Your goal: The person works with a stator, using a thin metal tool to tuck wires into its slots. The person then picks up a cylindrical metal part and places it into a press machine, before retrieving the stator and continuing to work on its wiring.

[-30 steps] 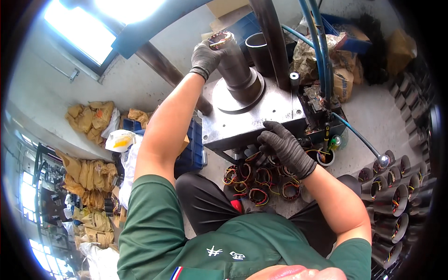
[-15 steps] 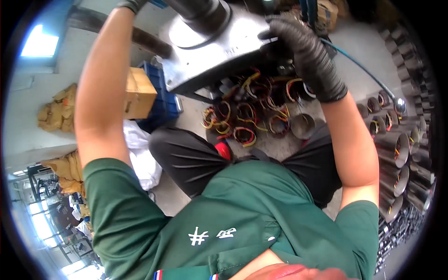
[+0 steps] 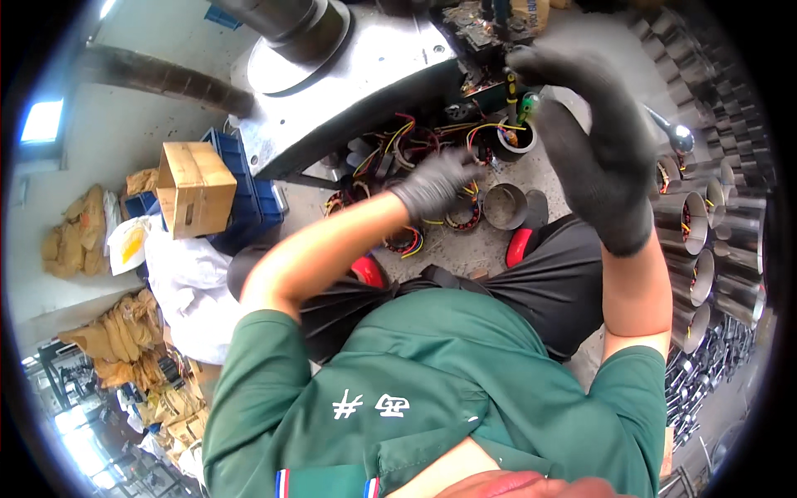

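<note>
My left hand (image 3: 433, 186), in a dark glove, reaches across over several wire-wound rings (image 3: 465, 214) with red and yellow leads on the floor. Its fingers point right and are smeared by motion, so I cannot tell whether they hold anything. My right hand (image 3: 602, 153), also gloved, is raised at the right with thumb and fingers spread and nothing between them. Beyond the left hand stands a round pot (image 3: 519, 148) with green- and yellow-handled tools in it. A bare metal ring (image 3: 504, 207) stands on the floor between my hands.
A metal machine table (image 3: 365, 62) with a dark column (image 3: 290, 29) stands ahead. Many metal tubes (image 3: 685, 224) are stacked at the right, near a silver knob-ended rod (image 3: 682, 139). At the left are a cardboard box (image 3: 195, 187), a blue crate (image 3: 241, 187) and white sacks (image 3: 195, 290).
My left hand has come down from the table's far left to above the wire-wound rings. My right hand has left the table's right edge, moved right and spread its fingers.
</note>
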`<state>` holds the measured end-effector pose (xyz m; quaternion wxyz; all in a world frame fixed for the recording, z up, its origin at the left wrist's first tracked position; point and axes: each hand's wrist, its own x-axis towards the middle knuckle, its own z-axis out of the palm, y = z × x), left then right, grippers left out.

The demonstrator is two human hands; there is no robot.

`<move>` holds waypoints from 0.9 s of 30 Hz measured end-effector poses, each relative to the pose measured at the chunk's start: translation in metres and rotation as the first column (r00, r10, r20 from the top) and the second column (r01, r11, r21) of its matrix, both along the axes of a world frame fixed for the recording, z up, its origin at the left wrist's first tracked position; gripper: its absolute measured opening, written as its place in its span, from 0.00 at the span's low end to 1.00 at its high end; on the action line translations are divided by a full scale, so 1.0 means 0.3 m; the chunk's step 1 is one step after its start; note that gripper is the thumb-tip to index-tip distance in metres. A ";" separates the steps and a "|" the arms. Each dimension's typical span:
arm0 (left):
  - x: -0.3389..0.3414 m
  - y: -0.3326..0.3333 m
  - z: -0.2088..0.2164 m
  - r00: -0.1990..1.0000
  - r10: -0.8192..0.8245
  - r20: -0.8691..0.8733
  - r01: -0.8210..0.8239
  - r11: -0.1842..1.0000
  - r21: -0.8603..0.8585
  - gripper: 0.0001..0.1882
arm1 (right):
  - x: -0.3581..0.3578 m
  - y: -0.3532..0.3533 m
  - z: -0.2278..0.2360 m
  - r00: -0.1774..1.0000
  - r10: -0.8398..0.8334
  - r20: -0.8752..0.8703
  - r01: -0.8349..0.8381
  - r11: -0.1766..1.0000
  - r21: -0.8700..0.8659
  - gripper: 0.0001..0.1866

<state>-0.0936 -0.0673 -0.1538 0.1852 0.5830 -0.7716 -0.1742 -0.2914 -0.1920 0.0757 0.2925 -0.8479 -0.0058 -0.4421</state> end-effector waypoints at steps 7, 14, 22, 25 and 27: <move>-0.281 -0.039 -0.510 0.959 -0.001 0.285 -0.140 0.868 0.476 0.26 | -0.324 -0.064 0.084 0.960 -0.100 0.263 0.165 0.957 -0.239 0.24; -0.274 -0.064 -0.535 0.989 0.072 -0.129 -0.050 0.985 0.166 0.15 | -0.248 -0.205 -0.120 0.819 -0.529 0.222 0.534 0.844 0.039 0.13; -0.151 0.045 -0.022 0.854 0.379 -0.357 -0.360 0.925 0.121 0.23 | -0.165 -0.252 -0.186 0.754 -0.507 0.417 0.529 0.846 0.072 0.20; -0.002 0.189 0.242 0.478 0.528 -0.702 -0.483 0.825 0.292 0.20 | -0.072 -0.255 -0.191 0.776 -0.464 0.428 0.454 0.881 0.131 0.26; 0.093 0.268 0.442 0.409 0.546 -0.731 -0.576 0.776 0.257 0.16 | -0.019 -0.301 -0.169 0.758 -0.470 0.452 0.424 0.882 0.205 0.26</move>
